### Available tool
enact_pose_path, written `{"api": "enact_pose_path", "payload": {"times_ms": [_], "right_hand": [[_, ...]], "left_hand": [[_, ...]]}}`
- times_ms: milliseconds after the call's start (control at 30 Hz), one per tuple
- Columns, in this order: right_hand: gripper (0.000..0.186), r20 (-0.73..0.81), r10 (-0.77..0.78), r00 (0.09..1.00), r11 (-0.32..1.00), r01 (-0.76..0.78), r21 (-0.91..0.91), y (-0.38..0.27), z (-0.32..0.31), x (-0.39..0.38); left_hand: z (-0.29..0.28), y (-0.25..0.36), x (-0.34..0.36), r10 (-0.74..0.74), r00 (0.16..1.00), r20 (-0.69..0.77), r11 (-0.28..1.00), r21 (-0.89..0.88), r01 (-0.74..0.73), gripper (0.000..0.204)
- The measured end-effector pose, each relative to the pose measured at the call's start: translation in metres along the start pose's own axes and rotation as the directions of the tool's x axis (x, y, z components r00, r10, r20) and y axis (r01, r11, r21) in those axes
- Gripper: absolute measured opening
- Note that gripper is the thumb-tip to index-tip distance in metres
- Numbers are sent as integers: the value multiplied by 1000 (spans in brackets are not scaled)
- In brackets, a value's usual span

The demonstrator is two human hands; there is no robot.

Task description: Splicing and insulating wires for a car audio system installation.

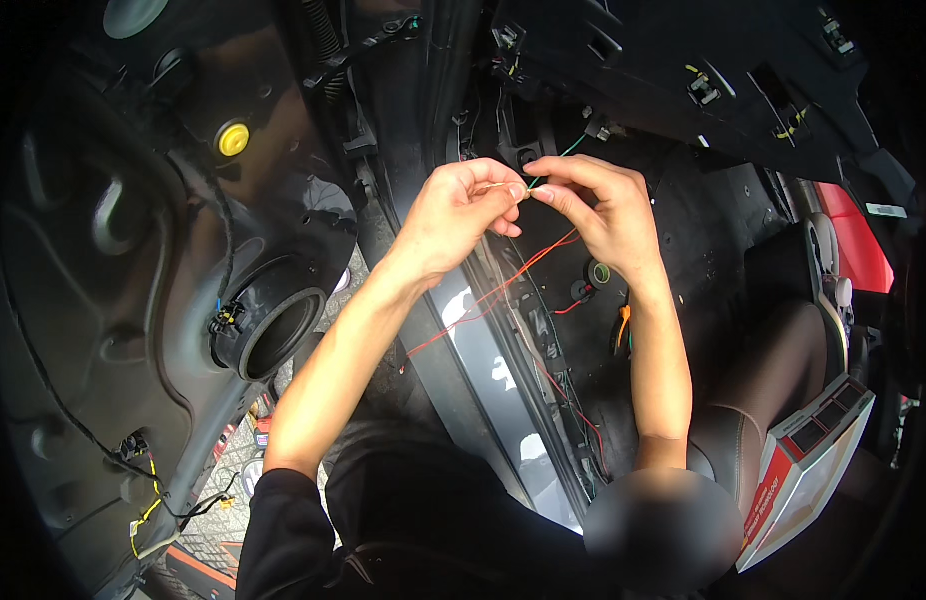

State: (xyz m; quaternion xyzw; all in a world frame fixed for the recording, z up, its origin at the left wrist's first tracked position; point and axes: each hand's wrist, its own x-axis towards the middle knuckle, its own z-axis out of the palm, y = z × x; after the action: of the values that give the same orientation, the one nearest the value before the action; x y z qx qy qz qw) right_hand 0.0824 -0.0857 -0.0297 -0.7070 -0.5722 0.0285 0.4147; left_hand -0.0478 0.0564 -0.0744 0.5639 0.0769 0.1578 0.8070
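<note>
Both hands meet above the car's door opening, fingertips almost touching. My left hand (468,205) pinches a thin pale wire (491,186) between thumb and forefinger. My right hand (611,208) is closed in a pinch on a green wire (575,146), right beside the left fingertips. That green wire runs up to a connector (598,128) under the dashboard. The fingers cover the spot where the wire ends come together. Red wires (528,267) pass just below the hands and stretch down left across the door sill (473,335).
The dark door panel (73,330) with a round speaker ring (283,325) stands at left. On the footwell floor lie a tape roll (599,272) and an orange-handled tool (623,322). A red and white box (813,470) rests on the brown seat (773,385). More red wire (583,415) trails along the sill.
</note>
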Motion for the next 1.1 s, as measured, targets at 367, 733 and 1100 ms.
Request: {"api": "enact_pose_path", "payload": {"times_ms": [367, 733, 1100], "right_hand": [[18, -115, -424, 898, 698, 243, -674, 1, 16, -4], [19, -21, -570, 821, 648, 434, -626, 7, 7, 5], [12, -327, -334, 884, 939, 283, -194, 10, 24, -2]], "left_hand": [[-10, 23, 11, -73, 997, 38, 954, 294, 59, 13], [-22, 32, 20, -282, 942, 180, 959, 50, 278, 12], [14, 2, -13, 270, 954, -127, 917, 337, -215, 8]]}}
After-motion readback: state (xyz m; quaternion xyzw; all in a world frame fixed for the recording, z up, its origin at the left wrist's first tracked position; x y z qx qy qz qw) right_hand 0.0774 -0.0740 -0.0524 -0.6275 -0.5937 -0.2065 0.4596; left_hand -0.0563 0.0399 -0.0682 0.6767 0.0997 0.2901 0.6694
